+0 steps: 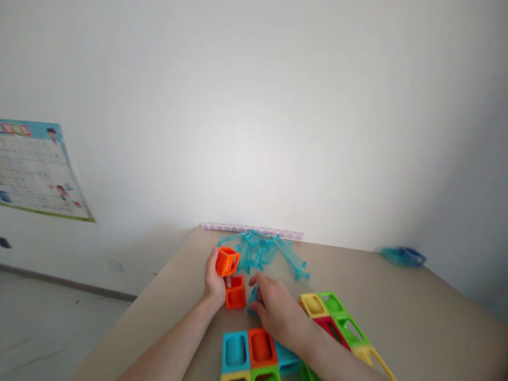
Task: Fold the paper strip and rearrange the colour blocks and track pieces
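Left of frame, a wall poster (35,169) carries unreadable print; left fingers (220,264) grip an orange block (227,262), right fingers (256,295) a blue one (253,302).

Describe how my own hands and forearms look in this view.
Left hand and right hand are bare, with no gloves. Both forearms show no sleeves, watch, bracelet, cables or markings. I see no rings, but the fingers are small and partly hidden, so I can't be certain.
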A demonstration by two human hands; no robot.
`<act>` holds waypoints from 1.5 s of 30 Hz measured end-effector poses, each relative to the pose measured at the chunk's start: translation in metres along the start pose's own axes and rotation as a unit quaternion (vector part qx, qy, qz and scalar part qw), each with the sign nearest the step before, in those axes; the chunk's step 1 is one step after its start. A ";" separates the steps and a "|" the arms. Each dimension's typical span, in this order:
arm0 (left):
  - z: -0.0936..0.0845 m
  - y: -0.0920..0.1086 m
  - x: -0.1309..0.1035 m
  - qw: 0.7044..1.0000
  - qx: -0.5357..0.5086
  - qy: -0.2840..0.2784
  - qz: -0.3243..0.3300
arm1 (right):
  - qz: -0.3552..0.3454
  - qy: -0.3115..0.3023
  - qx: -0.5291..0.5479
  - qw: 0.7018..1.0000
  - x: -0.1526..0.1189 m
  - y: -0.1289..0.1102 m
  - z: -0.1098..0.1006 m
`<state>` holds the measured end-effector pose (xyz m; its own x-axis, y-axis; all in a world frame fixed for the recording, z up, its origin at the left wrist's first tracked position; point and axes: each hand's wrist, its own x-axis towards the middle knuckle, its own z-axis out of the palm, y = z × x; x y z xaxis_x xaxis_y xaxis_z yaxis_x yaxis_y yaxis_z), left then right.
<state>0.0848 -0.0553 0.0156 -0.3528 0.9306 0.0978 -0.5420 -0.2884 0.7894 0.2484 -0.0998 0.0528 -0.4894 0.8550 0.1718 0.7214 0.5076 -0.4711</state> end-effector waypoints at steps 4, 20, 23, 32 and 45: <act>0.002 0.014 0.003 0.995 -0.092 0.003 -0.034 | 0.000 -0.026 -0.043 0.999 -0.001 -0.002 -0.003; 0.021 0.028 -0.012 0.976 -0.162 -0.077 -0.124 | -0.099 0.041 0.121 0.987 -0.010 -0.025 -0.039; 0.020 0.029 -0.006 0.979 -0.164 -0.042 -0.116 | -0.073 0.074 0.189 0.977 -0.006 -0.018 -0.057; 0.015 0.013 -0.018 0.935 0.039 -0.275 -0.221 | 0.019 -0.003 0.463 0.886 0.015 0.010 -0.066; 0.015 0.015 -0.016 0.946 0.076 -0.290 -0.126 | -0.006 0.053 0.334 0.941 0.014 0.006 -0.057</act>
<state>0.0943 -0.0714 0.0349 0.2737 0.9456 0.1759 -0.4221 -0.0462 0.9054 0.2740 -0.0789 0.1019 -0.4192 0.8731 0.2489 0.2289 0.3669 -0.9017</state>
